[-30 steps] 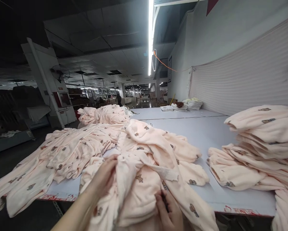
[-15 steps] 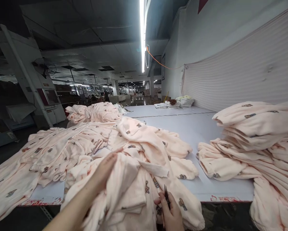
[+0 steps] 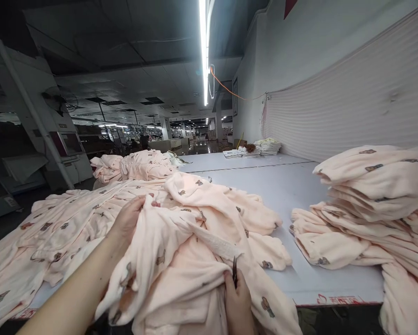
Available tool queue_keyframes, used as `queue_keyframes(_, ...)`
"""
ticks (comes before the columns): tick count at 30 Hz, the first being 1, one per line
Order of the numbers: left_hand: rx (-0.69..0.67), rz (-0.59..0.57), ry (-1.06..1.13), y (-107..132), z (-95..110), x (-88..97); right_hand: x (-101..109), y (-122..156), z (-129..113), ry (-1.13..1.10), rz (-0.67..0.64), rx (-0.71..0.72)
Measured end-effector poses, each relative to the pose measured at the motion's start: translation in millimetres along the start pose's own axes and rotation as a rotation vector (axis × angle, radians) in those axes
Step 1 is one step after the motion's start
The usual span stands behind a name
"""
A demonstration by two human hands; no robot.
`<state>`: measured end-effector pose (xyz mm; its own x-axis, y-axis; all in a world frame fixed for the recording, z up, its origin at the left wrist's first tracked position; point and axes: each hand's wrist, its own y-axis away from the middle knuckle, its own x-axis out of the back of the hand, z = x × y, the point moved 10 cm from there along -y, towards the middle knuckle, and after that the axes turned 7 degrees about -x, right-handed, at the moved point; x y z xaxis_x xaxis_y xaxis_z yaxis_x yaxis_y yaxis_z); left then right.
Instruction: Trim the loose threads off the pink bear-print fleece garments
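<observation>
My left hand (image 3: 129, 217) is closed on a fold of a pale pink fleece garment with small brown bears (image 3: 181, 260), lifting it above the table's front edge. My right hand (image 3: 237, 298) grips the same garment lower down at its white ribbed band (image 3: 212, 242) and also holds small dark thread snips (image 3: 234, 271), their tips pointing up. The garment drapes between both hands and over the edge.
A loose heap of the same pink garments (image 3: 72, 218) spreads to the left, another pile (image 3: 135, 165) behind it. A folded stack (image 3: 376, 195) stands at right. The white table (image 3: 285, 186) runs back to folded white pieces (image 3: 268, 146) by the ribbed wall.
My left hand has risen and moved left, pulling the garment up and spreading it. My right hand shifted up slightly with the snips still in it.
</observation>
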<state>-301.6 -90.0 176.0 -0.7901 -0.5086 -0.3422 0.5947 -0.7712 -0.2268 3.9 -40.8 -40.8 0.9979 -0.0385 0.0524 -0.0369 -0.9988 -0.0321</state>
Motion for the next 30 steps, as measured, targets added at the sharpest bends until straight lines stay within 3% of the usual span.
queue_keyframes(2, -0.068, -0.119, -0.145, -5, 9, -6.2, 0, -10, -12, -0.082, -0.06, -0.018)
queue_keyframes(4, -0.103, -0.25, -0.286, 9, 4, -17.5, -10, -8, -27, -0.199, -0.162, 0.001)
queue_keyframes(7, -0.119, -0.51, -0.532, 58, -25, -47.4, -33, 8, -49, -0.318, -0.28, 0.081)
queue_keyframes(8, -0.167, -0.68, -0.773, 80, -39, -63.4, -39, 14, -56, -0.333, -0.295, 0.122)
queue_keyframes(11, -0.174, -0.819, -1.211, 118, -74, -77.6, -46, 30, -73, -0.307, -0.292, 0.255)
queue_keyframes(14, -0.168, -0.778, -1.3, 124, -84, -79.1, -34, 36, -83, -0.215, -0.211, 0.329)
queue_keyframes(19, -0.143, -0.713, -1.147, 119, -83, -68.6, -22, 40, -74, 0.002, -0.159, 0.323)
queue_keyframes(22, -0.162, -0.686, -1.111, 121, -83, -58.9, -28, 40, -58, -0.026, -0.186, 0.242)
queue_keyframes(25, -0.144, -0.672, -1.045, 120, -80, -51.8, -25, 33, -53, -0.083, -0.108, 0.194)
queue_keyframes(27, -0.031, -0.716, -0.987, 118, -84, -50.1, -24, 26, -60, -0.082, -0.074, 0.211)
queue_keyframes(30, 0.272, -0.73, -0.809, 112, -96, -44.9, -31, 15, -80, -0.03, -0.131, 0.262)
